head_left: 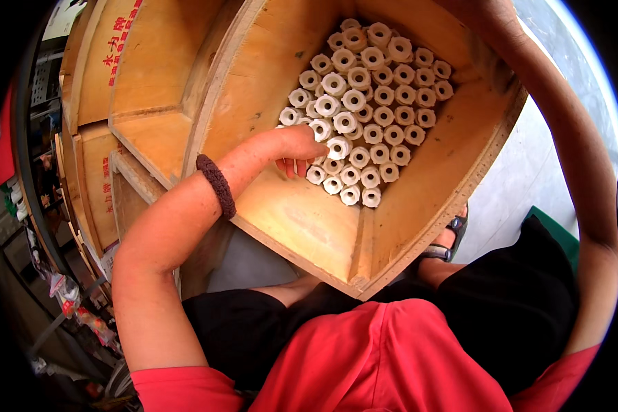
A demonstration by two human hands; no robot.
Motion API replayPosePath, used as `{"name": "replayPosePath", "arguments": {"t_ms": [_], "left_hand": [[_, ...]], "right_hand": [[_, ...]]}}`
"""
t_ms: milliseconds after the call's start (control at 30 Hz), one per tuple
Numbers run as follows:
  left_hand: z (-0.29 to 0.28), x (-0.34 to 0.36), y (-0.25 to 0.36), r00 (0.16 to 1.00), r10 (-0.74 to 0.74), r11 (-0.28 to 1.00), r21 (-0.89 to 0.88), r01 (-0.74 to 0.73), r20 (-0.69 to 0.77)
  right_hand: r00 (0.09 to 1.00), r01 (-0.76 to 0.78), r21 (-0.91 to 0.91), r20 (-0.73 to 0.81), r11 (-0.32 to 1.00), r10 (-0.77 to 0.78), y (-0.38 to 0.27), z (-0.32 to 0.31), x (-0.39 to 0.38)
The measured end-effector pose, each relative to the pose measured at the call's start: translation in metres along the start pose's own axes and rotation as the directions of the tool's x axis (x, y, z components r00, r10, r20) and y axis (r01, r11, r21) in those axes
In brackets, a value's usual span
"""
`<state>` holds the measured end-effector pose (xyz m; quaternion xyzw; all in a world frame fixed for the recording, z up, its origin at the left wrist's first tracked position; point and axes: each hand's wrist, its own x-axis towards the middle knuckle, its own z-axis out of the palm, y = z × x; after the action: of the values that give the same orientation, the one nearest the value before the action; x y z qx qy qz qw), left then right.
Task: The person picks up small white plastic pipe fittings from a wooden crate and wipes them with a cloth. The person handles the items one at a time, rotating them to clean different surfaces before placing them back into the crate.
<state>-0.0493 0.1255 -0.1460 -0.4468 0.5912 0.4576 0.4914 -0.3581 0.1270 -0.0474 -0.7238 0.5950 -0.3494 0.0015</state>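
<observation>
A wooden box (422, 237) stands tilted in front of me. Inside it, many short white tubular pieces with flanged ends and a central hole (384, 115) stand in close rows, some stacked higher than others. My left hand (301, 147) reaches into the box from the left, palm down, fingers curled. Its fingertips close on a white flanged piece (338, 147) at the near left edge of the group; the thumb side is partly hidden. My right hand (484, 17) is up by the box's far right rim, with its fingers hidden or cut off by the picture's top edge.
More wooden boxes (151, 65) with red print stand at the left. Beyond them is a cluttered shelf with plastic bags (65, 292). My sandalled foot (452, 233) is beside the box on the grey floor (539, 161). A green object (556, 226) lies behind my knee.
</observation>
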Motion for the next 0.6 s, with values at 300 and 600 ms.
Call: {"name": "replayPosePath", "arguments": {"t_ms": [300,600], "left_hand": [[0.0055,0.0077,-0.0016,0.986,0.056,0.970,-0.241,-0.017,0.159],[0.0103,0.0061,0.0030,0.982,0.055,0.956,-0.295,0.000,0.178]], "right_hand": [[1.000,0.004,0.014,-0.010,1.000,-0.004,0.0000,0.0012,-0.0011],[1.000,0.006,-0.002,-0.014,1.000,-0.006,-0.0005,0.0015,0.0002]]}}
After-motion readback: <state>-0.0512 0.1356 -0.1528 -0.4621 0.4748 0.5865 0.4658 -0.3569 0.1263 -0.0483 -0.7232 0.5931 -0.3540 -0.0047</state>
